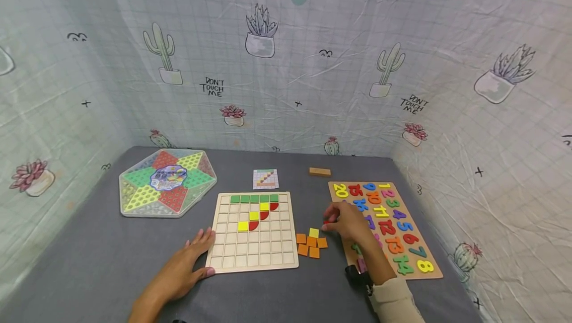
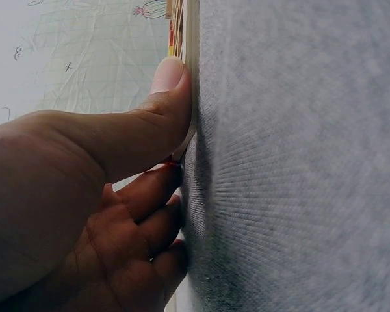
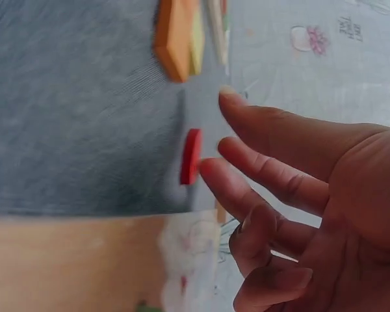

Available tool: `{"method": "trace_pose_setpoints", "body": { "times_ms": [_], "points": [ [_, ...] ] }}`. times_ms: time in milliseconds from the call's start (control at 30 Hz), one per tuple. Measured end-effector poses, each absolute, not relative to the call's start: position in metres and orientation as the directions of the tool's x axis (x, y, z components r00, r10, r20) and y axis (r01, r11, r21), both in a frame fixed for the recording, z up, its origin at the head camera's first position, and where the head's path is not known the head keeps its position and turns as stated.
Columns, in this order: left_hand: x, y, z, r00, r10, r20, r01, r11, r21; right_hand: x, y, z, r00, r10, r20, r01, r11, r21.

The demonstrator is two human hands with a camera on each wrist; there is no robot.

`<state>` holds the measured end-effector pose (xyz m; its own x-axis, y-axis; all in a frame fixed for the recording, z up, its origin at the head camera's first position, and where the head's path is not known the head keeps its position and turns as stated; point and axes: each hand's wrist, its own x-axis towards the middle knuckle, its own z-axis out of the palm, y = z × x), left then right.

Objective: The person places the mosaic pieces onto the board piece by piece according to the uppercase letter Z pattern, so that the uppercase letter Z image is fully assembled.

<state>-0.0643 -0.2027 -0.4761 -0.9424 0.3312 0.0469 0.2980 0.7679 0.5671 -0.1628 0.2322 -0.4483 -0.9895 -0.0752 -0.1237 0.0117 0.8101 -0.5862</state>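
Fingertips (image 3: 211, 168) of the right hand (image 1: 348, 219) are just beside one loose red piece (image 3: 191, 156), which appears to lie on the grey cloth (image 1: 111, 268). Its outline is unclear, and whether a fingertip touches it I cannot tell. The thumb stands well off it, so this hand grasps nothing. The left hand (image 1: 185, 258), fingers relaxed, rests against the left edge of the grid board (image 1: 259, 259), thumb at the near corner.

Between the board and the right hand lie five loose orange squares (image 1: 312, 242) and one loose yellow square (image 1: 314, 232).

On the board, eleven pieces are set: five green squares (image 1: 254, 199) in the top row, then three yellow squares (image 1: 254, 215), stepping down leftward, each with one of three red quarter-rounds (image 1: 264, 215) at its right. The arranging looks more than half done; seven pieces remain off the board, and no orange is placed.

Farther out are one small pattern card (image 1: 265, 179) behind the board, one wooden block (image 1: 320, 171), one number board (image 1: 437, 275) partly behind the right arm, and one hexagonal game box (image 1: 168, 182) to the left.
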Motion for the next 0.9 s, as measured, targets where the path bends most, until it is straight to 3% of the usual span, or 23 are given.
{"method": "trace_pose_setpoints", "body": {
  "times_ms": [500,900],
  "points": [
    [-0.064,-0.203,-0.477,-0.941,0.332,0.058,0.304,0.763,0.57,-0.163,0.228,-0.459,-0.996,0.034,-0.083,0.068,0.893,-0.446],
    [-0.064,-0.203,-0.477,-0.942,0.332,0.045,0.298,0.768,0.567,-0.163,0.214,-0.466,-0.988,-0.146,-0.053,-0.085,0.793,-0.603]
  ]
}}
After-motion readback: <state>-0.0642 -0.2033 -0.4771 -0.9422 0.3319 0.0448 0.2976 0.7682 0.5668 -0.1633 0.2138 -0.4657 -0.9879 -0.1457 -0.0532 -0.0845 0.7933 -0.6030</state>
